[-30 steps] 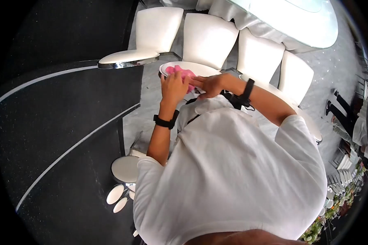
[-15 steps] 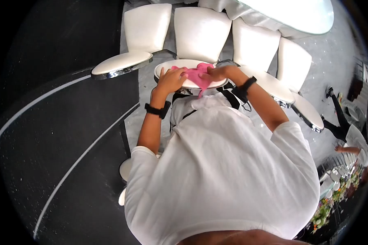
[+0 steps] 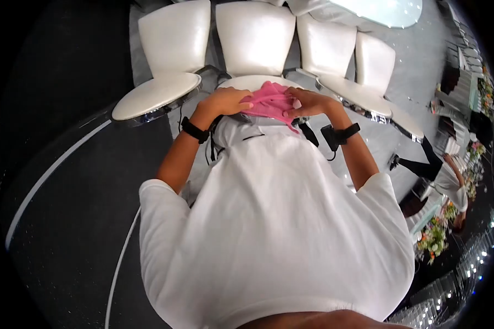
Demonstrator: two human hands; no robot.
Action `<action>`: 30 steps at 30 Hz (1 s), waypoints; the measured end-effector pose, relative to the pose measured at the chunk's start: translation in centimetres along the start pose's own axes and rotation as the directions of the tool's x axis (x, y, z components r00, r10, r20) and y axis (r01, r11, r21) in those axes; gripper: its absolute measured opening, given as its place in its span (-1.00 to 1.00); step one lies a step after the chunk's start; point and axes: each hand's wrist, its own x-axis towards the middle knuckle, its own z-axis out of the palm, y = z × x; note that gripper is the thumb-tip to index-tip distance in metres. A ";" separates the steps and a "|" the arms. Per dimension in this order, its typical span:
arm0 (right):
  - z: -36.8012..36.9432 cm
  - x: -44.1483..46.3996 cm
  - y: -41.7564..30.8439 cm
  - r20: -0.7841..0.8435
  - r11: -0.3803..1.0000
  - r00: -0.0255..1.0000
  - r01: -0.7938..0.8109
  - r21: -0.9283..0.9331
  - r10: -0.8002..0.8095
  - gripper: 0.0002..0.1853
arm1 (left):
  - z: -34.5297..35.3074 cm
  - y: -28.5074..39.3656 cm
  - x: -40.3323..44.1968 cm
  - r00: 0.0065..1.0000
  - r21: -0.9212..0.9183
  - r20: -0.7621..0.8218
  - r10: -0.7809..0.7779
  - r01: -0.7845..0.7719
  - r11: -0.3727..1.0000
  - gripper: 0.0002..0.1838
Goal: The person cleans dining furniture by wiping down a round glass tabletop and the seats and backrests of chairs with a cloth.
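A crumpled pink cloth (image 3: 270,103) is bunched between my two hands at the front of a white round chair seat (image 3: 230,82). My left hand (image 3: 229,101) is closed on its left edge, the thumb lying near the front. On the other side my right hand (image 3: 311,103) grips the right edge, fingers curled in toward the cloth. The cloth hides much of the seat, and one strand of it hangs down at the right near my white shirt. Both wrists carry black bands.
More white chairs flank this one, with a seat (image 3: 156,96) at left and another seat (image 3: 354,96) at right. A white-draped table (image 3: 387,11) stands behind. Black flooring (image 3: 71,230) with pale strips lies left. A person (image 3: 450,181) is far right, near flowers (image 3: 436,238).
The cloth has been drawn toward me over the seat's front edge. My left hand has gone from spread fingers to a grip, and both hands now sit wider apart. The view has shifted.
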 end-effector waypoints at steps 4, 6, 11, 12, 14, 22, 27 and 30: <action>2.8 -0.9 -0.7 -0.494 0.983 0.853 0.106 -0.152 -0.169 -0.24 | 0.1 0.0 -0.9 0.997 -0.055 -0.017 -0.071 0.070 0.996 -0.50; 2.7 0.3 -0.7 -0.457 0.954 0.837 0.246 -0.173 -0.299 -0.32 | 0.9 -1.8 -0.3 0.992 -0.085 -0.058 -0.110 0.105 0.991 -0.54; 1.7 1.0 -1.9 -0.186 0.955 0.956 0.257 0.148 -0.228 -0.62 | 0.6 -5.0 1.6 0.956 0.139 -0.176 -0.234 0.260 0.956 -0.64; 1.3 1.0 -1.0 -0.198 0.953 0.953 0.261 0.156 -0.229 -0.62 | -0.3 -4.1 1.6 0.958 0.153 -0.172 -0.230 0.256 0.954 -0.64; 0.8 0.5 0.1 -0.121 0.926 0.936 0.347 0.151 -0.331 -0.72 | -1.1 -2.8 1.5 0.915 0.139 -0.289 -0.281 0.331 0.933 -0.70; -0.7 0.6 1.0 -0.095 0.927 0.974 0.224 0.300 -0.205 -0.76 | 1.4 0.7 6.8 0.981 -0.189 -0.087 0.176 -0.190 0.963 -0.53; -0.3 1.1 -1.9 -0.141 0.972 0.984 0.077 -0.224 -0.110 -0.64 | 1.6 2.4 10.2 0.953 -0.037 0.303 -0.011 0.023 0.999 -0.39; -0.7 -0.9 -0.7 -0.142 0.980 0.988 -0.084 -0.180 0.059 -0.60 | 0.1 1.8 7.8 0.908 0.084 0.365 -0.205 0.188 0.979 -0.24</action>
